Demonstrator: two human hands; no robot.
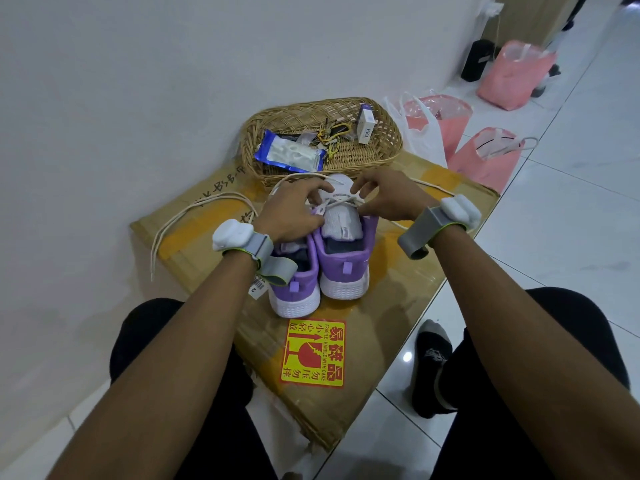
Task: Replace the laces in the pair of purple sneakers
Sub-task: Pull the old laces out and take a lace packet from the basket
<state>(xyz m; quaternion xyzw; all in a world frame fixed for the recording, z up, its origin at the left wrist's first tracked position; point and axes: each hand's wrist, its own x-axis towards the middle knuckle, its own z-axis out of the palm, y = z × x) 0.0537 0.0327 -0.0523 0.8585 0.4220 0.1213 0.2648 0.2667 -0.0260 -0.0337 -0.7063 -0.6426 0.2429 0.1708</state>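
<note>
Head cam: both purple sneakers sit side by side on the cardboard. Left hand and right hand have fingers curled, pinching the white lace over the right-hand shoe's eyelets. Tug unevenly and I reckon one end slips back out.

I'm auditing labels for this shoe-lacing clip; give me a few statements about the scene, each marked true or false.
1. Both purple sneakers stand on the cardboard. True.
2. The wicker basket is empty. False: it holds a blue packet, keys and a small box.
3. A loose lace lies left of the sneakers. True.
4. Only the right hand is on the threaded lace. False: the left hand pinches it too.
</note>
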